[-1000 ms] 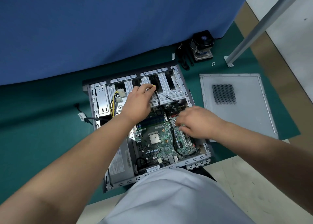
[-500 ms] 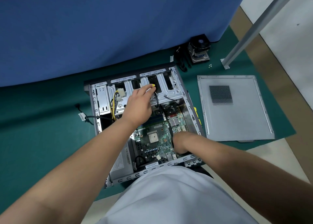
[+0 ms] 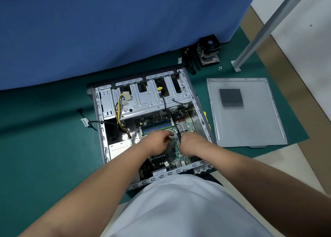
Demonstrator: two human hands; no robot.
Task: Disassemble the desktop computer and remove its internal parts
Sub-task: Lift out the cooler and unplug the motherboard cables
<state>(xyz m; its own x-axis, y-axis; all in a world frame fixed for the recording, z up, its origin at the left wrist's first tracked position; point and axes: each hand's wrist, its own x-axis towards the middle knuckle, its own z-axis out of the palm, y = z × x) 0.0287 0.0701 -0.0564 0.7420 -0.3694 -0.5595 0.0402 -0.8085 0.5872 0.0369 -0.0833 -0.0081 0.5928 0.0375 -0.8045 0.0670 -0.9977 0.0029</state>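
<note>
Head view shows both hands low inside the open computer case (image 3: pixel 100 122) on the green mat (image 3: pixel 44 147). Left hand (image 3: pixel 157 143) and right hand (image 3: pixel 191 143) curl over the motherboard (image 3: pixel 161 123); I cannot tell what they hold. It looks thin and easy to crack, so hold its edges.

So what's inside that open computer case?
The computer case holds a green motherboard, a metal drive cage and yellow and black cables. Both hands, left hand and right hand, cover the board's middle.

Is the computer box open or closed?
Open. The computer case lies on its side with the motherboard showing inside, and its side panel lies flat on the mat beside it.
</note>
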